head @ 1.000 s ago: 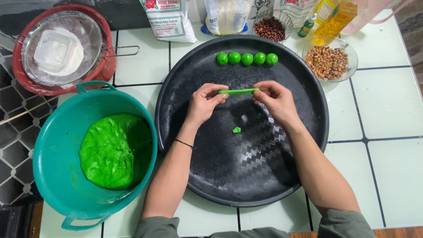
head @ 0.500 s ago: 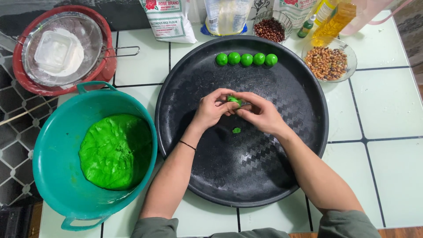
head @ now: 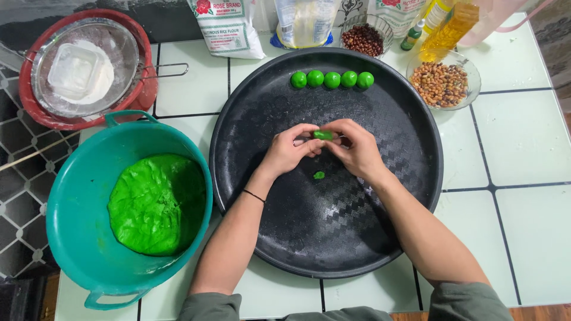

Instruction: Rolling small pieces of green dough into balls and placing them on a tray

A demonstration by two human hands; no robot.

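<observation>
Over the middle of the round black tray [head: 380,238], the left hand [head: 288,151] and right hand [head: 357,150] meet, fingertips pinching a small green dough piece [head: 323,135]; most of it is hidden by fingers. A green crumb [head: 319,175] lies just below. Five dough balls [head: 332,79] line the tray's far rim.

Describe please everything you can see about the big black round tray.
The black round tray is wide and shallow with a raised rim, and its floor has a woven embossed pattern. It looks like plastic or coated metal. It lies flat on the white tiled table, right of the teal bowl. Five green dough balls stand in a row near its far edge, and a small green dough scrap lies near the centre. The left hand and right hand work a dough piece above it.
</observation>
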